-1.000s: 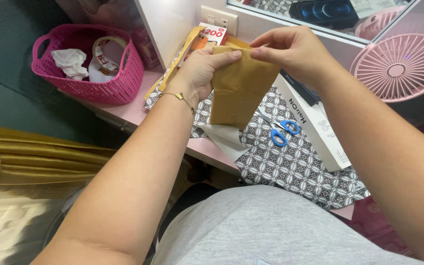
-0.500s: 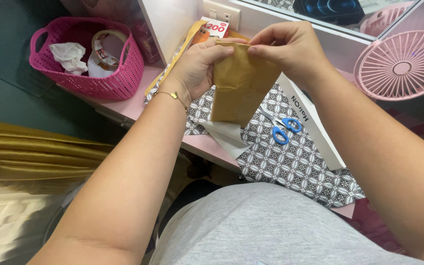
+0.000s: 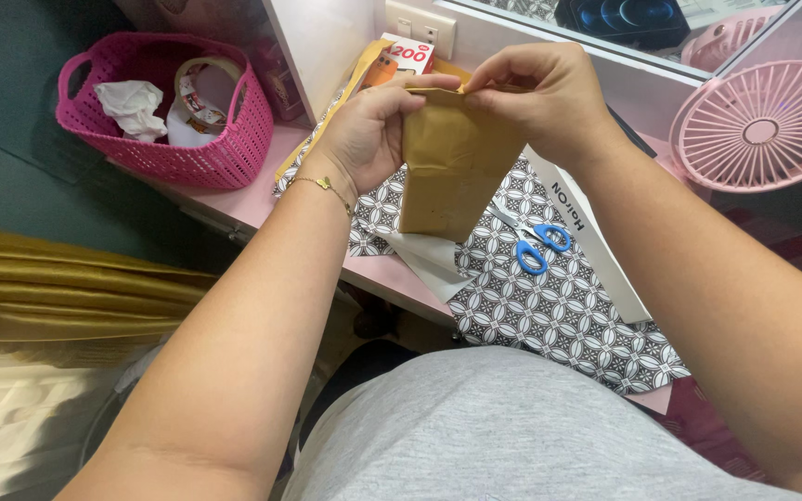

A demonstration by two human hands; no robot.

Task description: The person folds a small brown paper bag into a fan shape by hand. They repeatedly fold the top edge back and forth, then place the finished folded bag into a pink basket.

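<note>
Two hands' grip clamped on brown envelope (image 3: 450,162) (top edge), pink desk (image 3: 262,199), patterned mat (image 3: 568,315)

A pink basket (image 3: 225,153) holding a tape roll (image 3: 204,82) and crumpled tissue (image 3: 129,100) stood on the pink worktop (image 3: 262,199). Blue-handled scissors (image 3: 538,246) lay on a patterned sheet (image 3: 559,315), beside a long white box (image 3: 596,243). A pink fan (image 3: 761,125) stood further right.

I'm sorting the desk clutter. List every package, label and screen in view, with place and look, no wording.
Brown paper envelope: held up over the desk by left hand and right hand, pinched at its top edge.
White box: long, flat, right of the blue scissors.
Red and white carton: small, against the back wall.
Tape roll: printed, in the pink basket.
</note>
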